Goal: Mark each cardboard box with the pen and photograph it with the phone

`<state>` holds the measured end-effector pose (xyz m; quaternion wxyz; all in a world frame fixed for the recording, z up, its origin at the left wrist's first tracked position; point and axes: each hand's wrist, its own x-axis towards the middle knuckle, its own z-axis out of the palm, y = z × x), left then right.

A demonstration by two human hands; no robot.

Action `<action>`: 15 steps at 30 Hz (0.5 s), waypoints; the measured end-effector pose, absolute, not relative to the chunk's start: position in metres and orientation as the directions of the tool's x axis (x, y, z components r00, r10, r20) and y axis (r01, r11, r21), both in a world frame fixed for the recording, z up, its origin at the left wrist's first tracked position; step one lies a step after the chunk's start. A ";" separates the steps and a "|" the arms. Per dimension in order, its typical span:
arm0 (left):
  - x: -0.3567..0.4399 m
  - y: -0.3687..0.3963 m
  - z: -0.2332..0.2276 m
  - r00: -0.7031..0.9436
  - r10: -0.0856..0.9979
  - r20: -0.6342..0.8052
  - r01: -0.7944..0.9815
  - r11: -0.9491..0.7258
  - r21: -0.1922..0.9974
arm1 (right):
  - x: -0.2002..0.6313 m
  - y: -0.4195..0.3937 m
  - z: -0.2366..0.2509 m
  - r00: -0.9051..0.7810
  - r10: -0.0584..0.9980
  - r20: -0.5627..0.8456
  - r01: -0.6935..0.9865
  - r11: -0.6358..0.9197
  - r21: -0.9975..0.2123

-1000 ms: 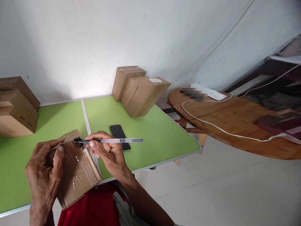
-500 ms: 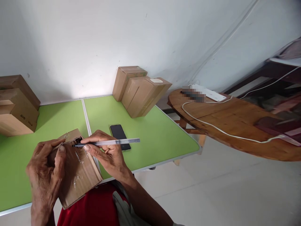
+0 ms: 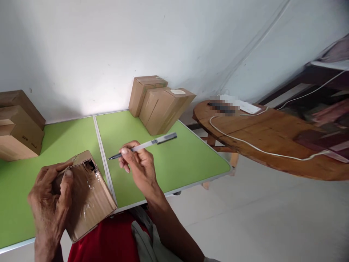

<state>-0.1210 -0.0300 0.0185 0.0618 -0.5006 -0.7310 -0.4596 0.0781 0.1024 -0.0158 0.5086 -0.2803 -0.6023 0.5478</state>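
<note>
— Cardboard, brown and taped: that is the small box [image 3: 85,196] in the left hand [image 3: 50,203], held at the near left edge of the green surface [image 3: 174,160], partly over the person's lap.

— How is the grip on it?

— The left hand wraps the box's left side, thumb pressed on the taped upper face, fingers closed round the back. The far corner of the box is torn open, with a dark ragged hole under clear tape.

— And the right hand [image 3: 139,165]?

— Closed on a pen [image 3: 144,145], pinched between thumb and fingers near the writing end. The tip points left towards the box but stands apart from it, over the seam of the surface; the capped end rises to the far right.

— How would the box handle?

— It looks light, since one hand carries it tilted. The cardboard seems stiff on the flat faces but weak at the torn corner, and the glossy tape may be slippery. I would judge the sound side walls the best place to hold, away from the tear.

— The pen?

— Thin, rigid, light; a pinch low on the barrel steers it well.

— What else is about?

— Stacked cardboard boxes [image 3: 160,103] far on the surface against the wall, more boxes [image 3: 17,125] at the far left, and a wooden round table [image 3: 272,140] to the right with a white cable [image 3: 245,145] across it.
</note>
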 end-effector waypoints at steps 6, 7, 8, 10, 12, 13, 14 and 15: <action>-0.125 -0.031 0.019 -0.493 0.673 0.551 0.790 0.081 0.608 | 0.064 0.134 -0.045 -0.398 0.895 -0.201 0.806 0.236 -0.543; -0.125 -0.031 0.018 -0.497 0.674 0.547 0.788 0.087 0.610 | 0.061 0.133 -0.051 -0.380 0.889 -0.255 0.848 0.225 -0.480; -0.126 -0.030 0.018 -0.500 0.674 0.545 0.788 0.092 0.609 | 0.057 0.132 -0.057 -0.367 0.885 -0.285 0.865 0.212 -0.455; -0.128 -0.030 0.016 -0.501 0.669 0.549 0.792 0.099 0.603 | 0.052 0.127 -0.068 -0.346 0.884 -0.314 0.881 0.191 -0.433; -0.130 -0.030 0.014 -0.497 0.660 0.563 0.796 0.089 0.598 | 0.049 0.124 -0.077 -0.327 0.887 -0.325 0.895 0.180 -0.409; -0.131 -0.031 0.014 -0.499 0.656 0.567 0.796 0.087 0.599 | 0.048 0.123 -0.080 -0.320 0.890 -0.325 0.898 0.176 -0.403; -0.132 -0.031 0.013 -0.503 0.652 0.567 0.793 0.088 0.603 | 0.047 0.122 -0.082 -0.314 0.893 -0.322 0.901 0.173 -0.399; -0.133 -0.031 0.012 -0.506 0.650 0.567 0.791 0.088 0.605 | 0.047 0.122 -0.083 -0.309 0.896 -0.318 0.902 0.170 -0.397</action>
